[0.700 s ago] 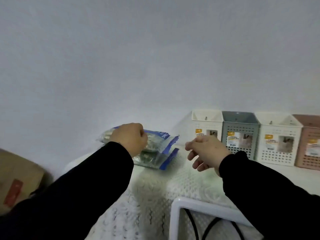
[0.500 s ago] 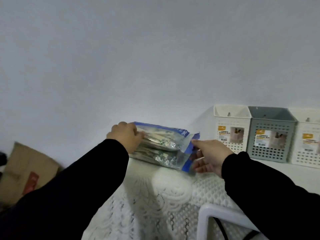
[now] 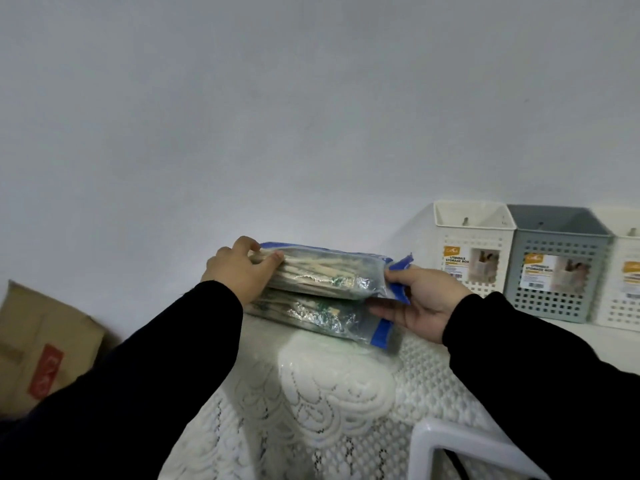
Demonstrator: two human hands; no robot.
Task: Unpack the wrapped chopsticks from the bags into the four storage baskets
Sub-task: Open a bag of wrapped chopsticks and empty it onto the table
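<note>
Two clear zip bags with blue seals, full of wrapped chopsticks, lie stacked on the lace-covered table by the wall. My left hand (image 3: 239,271) grips the left end of the upper bag (image 3: 329,275), thumb on its front. At that bag's blue-sealed right end, my right hand (image 3: 420,303) pinches it with the thumb on top and fingers slid underneath, above the lower bag (image 3: 311,315). To the right stand a white basket (image 3: 472,251), a grey basket (image 3: 557,265) and another white basket (image 3: 627,278), cut off by the frame edge; they look empty.
The lace tablecloth (image 3: 329,393) covers the table up to the plain wall behind. A brown cardboard box (image 3: 38,348) sits low at the left. A white plastic rim (image 3: 467,448) with a dark cable inside shows at the bottom right.
My view has shifted left and closer. My left hand went from resting on the bags to gripping the upper one's left end, and my right hand reached in and took hold of its blue-sealed end.
</note>
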